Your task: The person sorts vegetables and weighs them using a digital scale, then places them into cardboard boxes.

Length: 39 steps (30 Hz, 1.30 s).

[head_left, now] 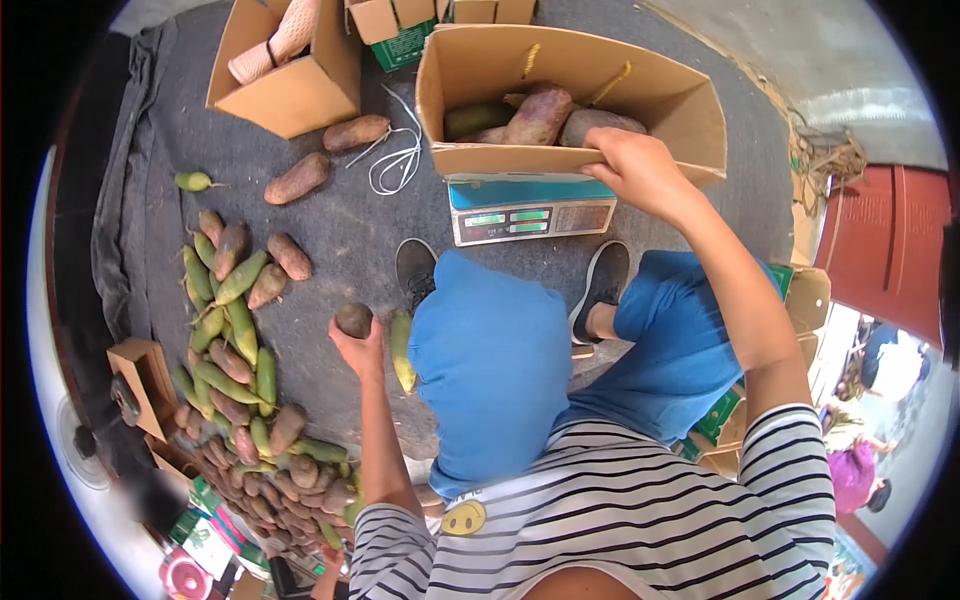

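My left hand [360, 346] is wrapped round a brown sweet potato [354, 320], seen nearly end-on, above the dark floor cloth left of my knee. With my right hand [640, 170] I grip the near top edge of an open cardboard box [520, 160]. Inside the box lie purplish sweet potatoes [540, 115] and a green radish [478, 121], partly hidden by the wall. The box rests on a digital scale [535, 222] with lit green displays. Close to my left hand, a green radish [402, 350] lies beside my leg.
A long pile of green radishes [240, 328] and sweet potatoes [232, 250] covers the left floor. Two sweet potatoes [298, 178] and white string [398, 160] lie near another open box [290, 98]. People [852, 470] are at far right; another person's hand [328, 560] shows at lower left.
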Each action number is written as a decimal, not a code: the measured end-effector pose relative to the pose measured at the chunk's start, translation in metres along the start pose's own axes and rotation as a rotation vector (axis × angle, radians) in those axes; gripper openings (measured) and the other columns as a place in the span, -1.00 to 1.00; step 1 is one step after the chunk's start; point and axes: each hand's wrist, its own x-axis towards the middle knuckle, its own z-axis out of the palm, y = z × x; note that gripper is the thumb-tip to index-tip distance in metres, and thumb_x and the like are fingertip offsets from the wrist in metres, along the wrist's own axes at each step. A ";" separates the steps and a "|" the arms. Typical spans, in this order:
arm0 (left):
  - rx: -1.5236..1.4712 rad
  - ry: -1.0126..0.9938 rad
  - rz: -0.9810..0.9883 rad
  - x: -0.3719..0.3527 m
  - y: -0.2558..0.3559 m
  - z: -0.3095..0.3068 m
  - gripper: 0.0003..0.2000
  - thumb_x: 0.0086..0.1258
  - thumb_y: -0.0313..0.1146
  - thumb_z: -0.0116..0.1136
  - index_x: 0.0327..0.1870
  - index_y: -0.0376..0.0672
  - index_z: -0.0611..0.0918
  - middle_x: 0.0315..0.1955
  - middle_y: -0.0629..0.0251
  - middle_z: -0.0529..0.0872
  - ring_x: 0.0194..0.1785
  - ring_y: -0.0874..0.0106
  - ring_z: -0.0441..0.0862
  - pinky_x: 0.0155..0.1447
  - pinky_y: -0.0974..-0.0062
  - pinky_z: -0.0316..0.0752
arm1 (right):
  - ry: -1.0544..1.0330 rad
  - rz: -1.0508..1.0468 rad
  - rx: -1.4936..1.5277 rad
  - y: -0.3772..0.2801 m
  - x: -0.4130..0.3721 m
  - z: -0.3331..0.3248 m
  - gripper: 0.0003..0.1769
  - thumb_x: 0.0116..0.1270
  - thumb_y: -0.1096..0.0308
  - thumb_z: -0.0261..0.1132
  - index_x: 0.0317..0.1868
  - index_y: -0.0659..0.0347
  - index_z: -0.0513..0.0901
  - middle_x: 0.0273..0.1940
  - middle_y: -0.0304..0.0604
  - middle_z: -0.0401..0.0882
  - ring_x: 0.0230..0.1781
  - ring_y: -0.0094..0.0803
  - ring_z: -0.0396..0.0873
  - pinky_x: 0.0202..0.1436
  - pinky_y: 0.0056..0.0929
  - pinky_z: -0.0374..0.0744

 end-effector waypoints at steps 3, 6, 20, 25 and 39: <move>-0.211 0.111 0.273 0.009 0.096 -0.035 -0.20 0.04 -0.30 0.46 0.30 -0.31 0.26 0.18 0.00 0.39 0.26 0.16 0.39 0.34 0.28 0.29 | 0.031 -0.004 0.009 0.000 -0.003 0.001 -0.78 0.21 0.30 0.29 -0.24 0.25 0.50 -0.30 0.02 0.57 -0.19 0.02 0.55 -0.19 -0.08 0.48; -0.525 0.244 0.546 0.010 0.203 -0.072 -0.16 0.05 -0.35 0.48 0.35 -0.29 0.21 0.25 0.04 0.29 0.28 0.19 0.35 0.37 0.25 0.26 | 0.049 -0.032 0.013 0.004 -0.003 0.006 -0.78 0.20 0.31 0.30 -0.27 0.26 0.49 -0.30 0.02 0.58 -0.20 0.02 0.56 -0.20 -0.06 0.49; -0.089 0.055 0.998 0.007 0.296 -0.038 -0.38 0.16 -0.36 0.37 0.24 -0.33 0.37 0.13 -0.02 0.46 0.26 0.13 0.39 0.32 0.26 0.28 | 0.093 -0.075 -0.007 0.012 -0.005 0.012 -0.74 0.19 0.30 0.31 -0.25 0.27 0.45 -0.28 0.03 0.59 -0.18 0.04 0.57 -0.17 -0.05 0.52; 0.018 -0.248 0.491 0.005 0.091 -0.030 -0.45 0.18 -0.35 0.33 0.17 -0.34 0.40 0.02 -0.06 0.50 0.10 0.05 0.48 0.20 0.23 0.38 | 0.093 -0.111 -0.054 0.014 -0.001 0.020 -0.73 0.19 0.28 0.31 -0.23 0.25 0.46 -0.27 0.04 0.59 -0.15 0.04 0.56 -0.14 -0.06 0.52; 0.449 -0.453 -0.050 -0.079 -0.085 -0.001 -0.17 -0.04 -0.10 0.46 0.24 -0.32 0.33 0.05 -0.11 0.52 0.14 0.00 0.49 0.16 0.20 0.46 | 0.012 0.000 -0.054 0.001 0.003 0.006 -0.70 0.27 0.20 0.26 -0.13 0.22 0.47 -0.26 0.07 0.58 -0.16 0.04 0.54 -0.13 -0.09 0.48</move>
